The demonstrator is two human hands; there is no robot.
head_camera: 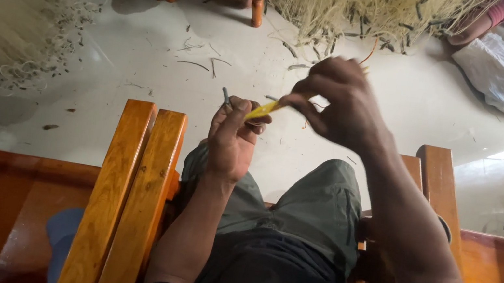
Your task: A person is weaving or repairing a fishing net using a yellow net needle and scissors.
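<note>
Centre frame: left hand (pixel 232 139) closed around a small grey sinker (pixel 226 96), thumb pinning it. Right hand (pixel 340 101) pinches a yellow netting needle (pixel 263 110), tip at the left fingers. Judgement: short, taut pulls keep the knot tight. Fishing net (pixel 363 6) heaped at upper centre.

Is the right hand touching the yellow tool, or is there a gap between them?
Touching. In the head view, the right hand pinches one end of the yellow tool between its fingertips; no gap shows.

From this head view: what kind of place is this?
Likely an informal net-making or net-mending workspace: a pale fishing net hangs left, a stringy netting pile lies ahead, offcuts litter the floor, seating is a wooden bench.
</note>
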